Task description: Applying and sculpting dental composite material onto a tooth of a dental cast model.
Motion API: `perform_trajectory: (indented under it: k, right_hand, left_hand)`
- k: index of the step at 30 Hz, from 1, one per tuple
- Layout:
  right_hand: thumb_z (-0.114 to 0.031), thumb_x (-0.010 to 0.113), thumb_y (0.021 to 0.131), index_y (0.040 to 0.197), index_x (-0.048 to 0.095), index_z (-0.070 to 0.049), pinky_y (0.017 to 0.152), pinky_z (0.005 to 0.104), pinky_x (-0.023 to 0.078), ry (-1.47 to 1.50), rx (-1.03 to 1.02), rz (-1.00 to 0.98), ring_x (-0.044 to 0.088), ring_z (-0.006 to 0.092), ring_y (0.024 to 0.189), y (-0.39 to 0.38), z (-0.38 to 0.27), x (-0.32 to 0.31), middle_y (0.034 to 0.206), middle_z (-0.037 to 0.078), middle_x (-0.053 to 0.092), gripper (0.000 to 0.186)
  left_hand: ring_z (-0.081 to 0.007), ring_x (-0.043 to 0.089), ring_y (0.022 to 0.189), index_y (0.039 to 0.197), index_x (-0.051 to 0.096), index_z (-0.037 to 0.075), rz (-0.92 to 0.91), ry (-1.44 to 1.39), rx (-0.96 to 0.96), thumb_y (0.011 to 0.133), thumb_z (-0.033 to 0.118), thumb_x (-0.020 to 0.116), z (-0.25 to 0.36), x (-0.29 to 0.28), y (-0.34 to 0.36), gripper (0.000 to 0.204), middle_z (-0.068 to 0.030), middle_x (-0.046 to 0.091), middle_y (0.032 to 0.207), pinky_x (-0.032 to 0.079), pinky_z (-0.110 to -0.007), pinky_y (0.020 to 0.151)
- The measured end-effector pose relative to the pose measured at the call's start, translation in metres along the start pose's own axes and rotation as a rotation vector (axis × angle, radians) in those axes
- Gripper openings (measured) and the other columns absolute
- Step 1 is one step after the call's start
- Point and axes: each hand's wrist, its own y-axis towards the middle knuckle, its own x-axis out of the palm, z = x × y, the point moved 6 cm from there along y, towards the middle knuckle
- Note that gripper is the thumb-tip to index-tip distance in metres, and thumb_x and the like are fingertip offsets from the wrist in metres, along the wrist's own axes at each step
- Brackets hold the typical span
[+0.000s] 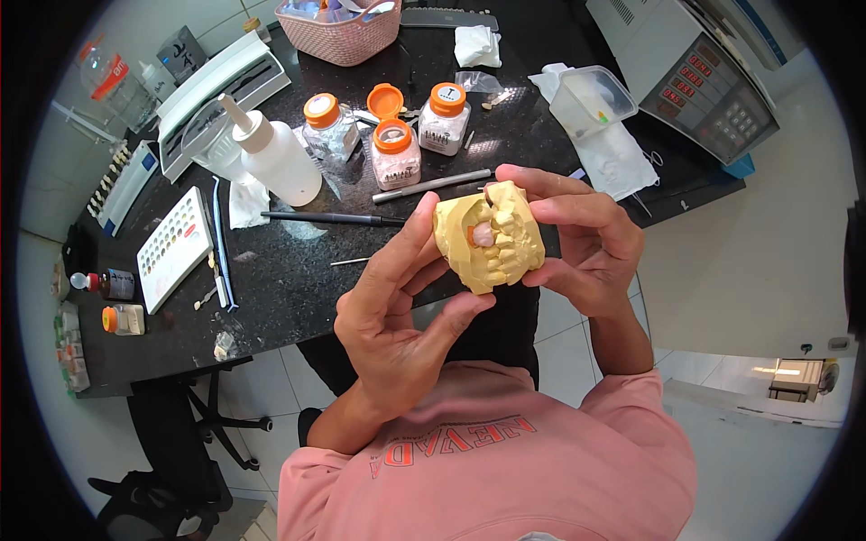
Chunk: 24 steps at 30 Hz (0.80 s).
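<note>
Between my two hands is a yellow dental plaster model (501, 257) with moulded teeth, raised above the counter's front edge. One pale pinkish-white tooth crown (483, 235) sits among the yellow teeth, with an orange-red patch beside it. My left hand (397, 316) grips the model's left side, thumb underneath and fingers along the edge. On the right side, my right hand (582, 234) pinches it between thumb and fingers. Just beyond the model lie a grey metal rod-like tool (431, 186) and a black-handled slim tool (334, 218).
Several powder jars with orange lids (397, 162) stand behind the tools, beside a white squeeze bottle (275, 158). A palette with small wells (176, 248) lies at left. At right are a clear plastic tub (594, 97) and a machine with a lit display (713, 86). A pink basket (338, 36) stands at the back.
</note>
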Motion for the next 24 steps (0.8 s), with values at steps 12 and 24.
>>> perform_trajectory:
  k: [12,24]
  right_hand:
    - [-0.020,0.079,0.078,0.117,0.057,0.003,0.099,0.0445,0.046,0.003,0.015,-0.098,0.056,0.0389,0.119,0.005,0.002,0.004,0.124,0.034,0.055,0.051]
    - [-0.011,0.072,0.084,0.121,0.056,0.003,0.101,0.0456,0.045,-0.058,-0.017,-0.078,0.052,0.0391,0.124,0.004,0.002,0.013,0.133,0.033,0.049,0.042]
  left_hand:
    - [-0.0296,0.053,0.123,0.139,0.038,-0.007,0.027,-0.014,-0.085,0.076,-0.013,0.072,-0.003,-0.006,-0.005,0.072,-0.0261,0.039,0.143,0.050,-0.039,0.100]
    - [-0.0259,0.057,0.117,0.136,0.038,-0.007,0.109,0.025,-0.028,0.074,-0.010,0.075,-0.004,-0.006,-0.003,0.072,-0.0226,0.048,0.135,0.052,-0.036,0.097]
